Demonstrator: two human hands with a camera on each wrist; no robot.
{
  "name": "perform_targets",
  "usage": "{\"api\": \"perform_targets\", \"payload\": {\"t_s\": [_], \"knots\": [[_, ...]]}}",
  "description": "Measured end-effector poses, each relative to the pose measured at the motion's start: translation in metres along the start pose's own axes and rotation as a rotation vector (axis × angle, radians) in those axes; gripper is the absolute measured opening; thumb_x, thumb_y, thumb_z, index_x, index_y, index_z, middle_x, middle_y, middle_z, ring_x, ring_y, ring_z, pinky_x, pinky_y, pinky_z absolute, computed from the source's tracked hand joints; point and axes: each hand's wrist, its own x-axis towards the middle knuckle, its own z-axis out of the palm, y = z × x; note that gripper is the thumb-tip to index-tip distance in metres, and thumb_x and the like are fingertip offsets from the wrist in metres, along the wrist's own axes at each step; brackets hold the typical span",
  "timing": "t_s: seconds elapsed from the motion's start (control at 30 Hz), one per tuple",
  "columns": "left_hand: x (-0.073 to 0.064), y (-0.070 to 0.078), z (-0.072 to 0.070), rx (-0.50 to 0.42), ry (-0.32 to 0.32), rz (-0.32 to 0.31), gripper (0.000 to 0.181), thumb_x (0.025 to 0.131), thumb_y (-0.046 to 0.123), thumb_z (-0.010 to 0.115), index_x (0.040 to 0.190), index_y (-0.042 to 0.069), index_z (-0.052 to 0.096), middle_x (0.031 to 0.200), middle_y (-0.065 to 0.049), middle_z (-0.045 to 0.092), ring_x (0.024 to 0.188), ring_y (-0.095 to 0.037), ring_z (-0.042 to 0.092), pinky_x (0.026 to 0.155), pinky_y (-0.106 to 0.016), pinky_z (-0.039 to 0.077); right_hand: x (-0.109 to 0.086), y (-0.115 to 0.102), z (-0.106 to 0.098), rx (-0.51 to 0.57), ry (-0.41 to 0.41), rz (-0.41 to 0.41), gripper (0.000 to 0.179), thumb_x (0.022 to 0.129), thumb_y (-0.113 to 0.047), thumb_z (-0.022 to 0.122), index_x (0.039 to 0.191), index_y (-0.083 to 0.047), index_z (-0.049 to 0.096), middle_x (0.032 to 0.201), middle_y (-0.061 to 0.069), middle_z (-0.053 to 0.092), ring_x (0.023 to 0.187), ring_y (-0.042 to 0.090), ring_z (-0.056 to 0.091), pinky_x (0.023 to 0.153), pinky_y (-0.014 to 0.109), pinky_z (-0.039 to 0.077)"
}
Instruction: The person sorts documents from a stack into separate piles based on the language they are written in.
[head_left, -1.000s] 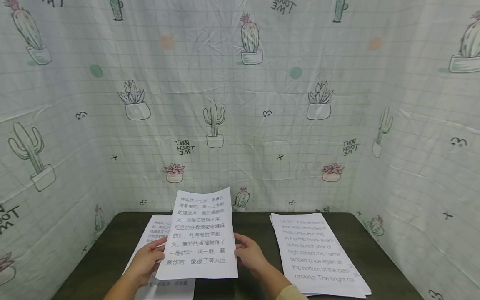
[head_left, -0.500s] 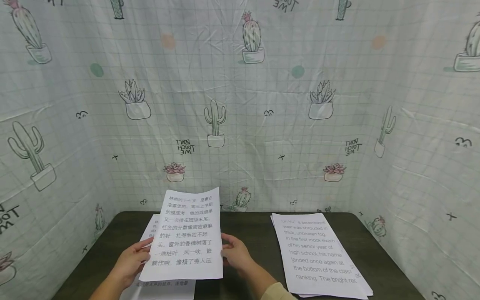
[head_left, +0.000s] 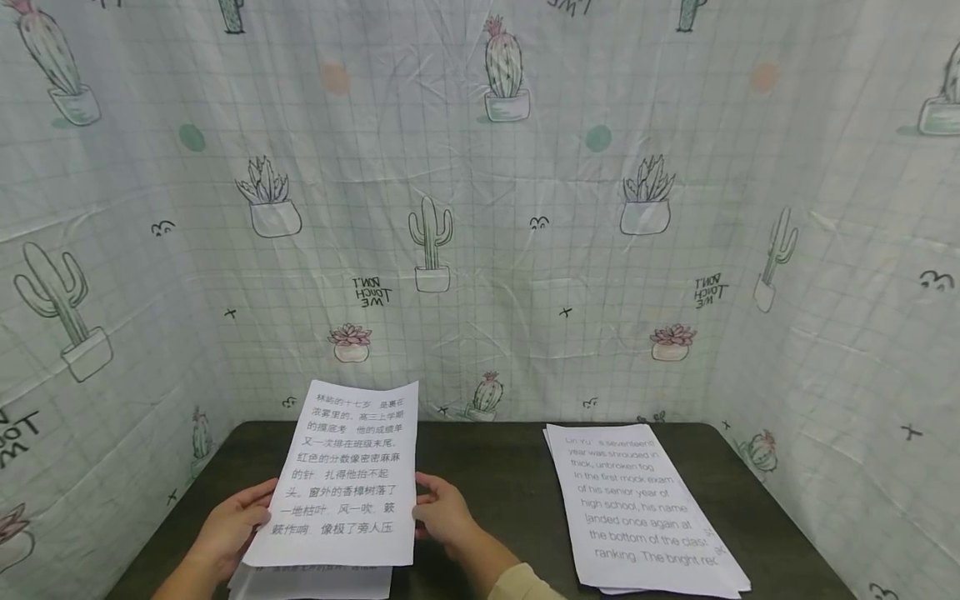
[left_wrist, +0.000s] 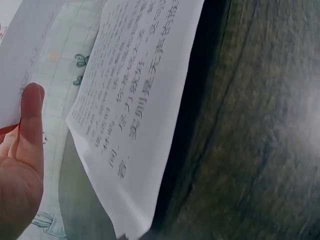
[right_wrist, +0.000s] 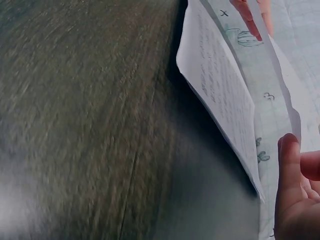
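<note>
A white printed sheet of paper (head_left: pixel 341 475) with Chinese text is held up between both hands at the left of the table. My left hand (head_left: pixel 231 527) pinches its left edge, thumb in front. On its right edge, my right hand (head_left: pixel 448 515) has the same kind of pinch. Whether the hands hold one sheet or several cannot be told. Beneath it lies a stack of printed Chinese pages (head_left: pixel 315 582), mostly hidden in the head view. The left wrist view shows that stack (left_wrist: pixel 130 115) lying below the left thumb, apart from the raised paper.
At the right of the dark wooden table (head_left: pixel 495 467) lies a second stack of paper (head_left: pixel 637 508), printed in English, its sheets slightly fanned. A curtain with cactus drawings (head_left: pixel 480 208) surrounds the table at the back and sides.
Both hands have moved left with the held paper, which now covers most of the Chinese stack. The grip on its edges is the same. The English stack stays in place.
</note>
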Motion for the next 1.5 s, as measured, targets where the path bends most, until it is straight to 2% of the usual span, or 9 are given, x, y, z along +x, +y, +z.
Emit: {"api": "perform_targets", "payload": {"t_s": [0.27, 0.53, 0.77, 0.93, 1.1, 1.27, 1.4, 1.5], "knots": [[0.003, -0.011, -0.009, 0.015, 0.025, -0.036, 0.059, 0.088, -0.009, 0.044, 0.145, -0.013, 0.032, 0.141, -0.033, 0.046, 0.087, -0.013, 0.066, 0.072, -0.035, 0.059, -0.004, 0.003, 0.014, -0.017, 0.025, 0.03, 0.052, 0.082, 0.01, 0.06, 0.134, 0.003, 0.056, 0.089, 0.007, 0.065, 0.075, 0.013, 0.06, 0.059, 0.033, 0.06], [-0.001, -0.02, -0.013, 0.067, 0.033, -0.031, 0.056, 0.088, -0.009, 0.044, 0.143, -0.016, 0.033, 0.139, -0.036, 0.045, 0.086, -0.012, 0.067, 0.07, -0.033, 0.058, -0.008, 0.017, 0.024, -0.036, 0.034, 0.039, 0.05, 0.081, 0.013, 0.059, 0.13, 0.007, 0.057, 0.088, 0.007, 0.063, 0.074, 0.012, 0.058, 0.056, 0.03, 0.059], [-0.003, -0.024, -0.012, 0.104, 0.057, -0.055, 0.053, 0.088, -0.009, 0.046, 0.14, -0.017, 0.037, 0.132, -0.035, 0.052, 0.083, -0.014, 0.066, 0.068, -0.034, 0.057, -0.013, 0.021, 0.027, -0.055, 0.048, 0.064, 0.049, 0.08, 0.013, 0.06, 0.128, 0.006, 0.058, 0.087, 0.01, 0.058, 0.075, 0.013, 0.056, 0.054, 0.028, 0.058], [-0.002, -0.031, -0.011, 0.174, 0.09, -0.062, 0.049, 0.087, -0.007, 0.05, 0.135, -0.018, 0.044, 0.125, -0.035, 0.058, 0.082, -0.016, 0.065, 0.066, -0.034, 0.056, -0.015, 0.024, 0.028, -0.101, 0.06, 0.085, 0.048, 0.079, 0.013, 0.06, 0.127, 0.006, 0.06, 0.084, 0.006, 0.056, 0.074, 0.013, 0.055, 0.053, 0.026, 0.057], [-0.001, -0.037, -0.01, 0.253, 0.118, -0.081, 0.046, 0.088, -0.003, 0.052, 0.132, -0.016, 0.048, 0.124, -0.036, 0.056, 0.087, -0.024, 0.062, 0.066, -0.032, 0.053, -0.014, 0.027, 0.03, -0.149, 0.059, 0.108, 0.045, 0.08, 0.013, 0.06, 0.125, 0.006, 0.062, 0.081, 0.003, 0.054, 0.07, 0.013, 0.054, 0.052, 0.025, 0.056], [-0.001, -0.035, -0.008, 0.333, 0.149, -0.073, 0.045, 0.086, -0.004, 0.053, 0.129, -0.016, 0.051, 0.122, -0.037, 0.056, 0.093, -0.032, 0.059, 0.067, -0.03, 0.051, -0.014, 0.026, 0.031, -0.185, 0.058, 0.118, 0.041, 0.081, 0.011, 0.06, 0.122, 0.005, 0.063, 0.078, 0.001, 0.052, 0.068, 0.011, 0.053, 0.053, 0.026, 0.057], [-0.002, -0.031, -0.007, 0.409, 0.147, -0.053, 0.045, 0.085, -0.002, 0.054, 0.127, -0.017, 0.052, 0.118, -0.036, 0.058, 0.092, -0.033, 0.059, 0.068, -0.033, 0.049, -0.014, 0.026, 0.031, -0.216, 0.059, 0.098, 0.039, 0.082, 0.01, 0.061, 0.121, 0.006, 0.064, 0.076, 0.0, 0.051, 0.065, 0.011, 0.051, 0.052, 0.026, 0.056], [-0.005, -0.027, -0.006, 0.449, 0.139, -0.05, 0.044, 0.087, 0.002, 0.054, 0.126, -0.017, 0.053, 0.118, -0.036, 0.058, 0.091, -0.033, 0.059, 0.072, -0.039, 0.05, -0.015, 0.028, 0.029, -0.25, 0.059, 0.044, 0.036, 0.083, 0.008, 0.061, 0.119, 0.009, 0.064, 0.075, 0.0, 0.051, 0.062, 0.01, 0.05, 0.05, 0.027, 0.054]]}}
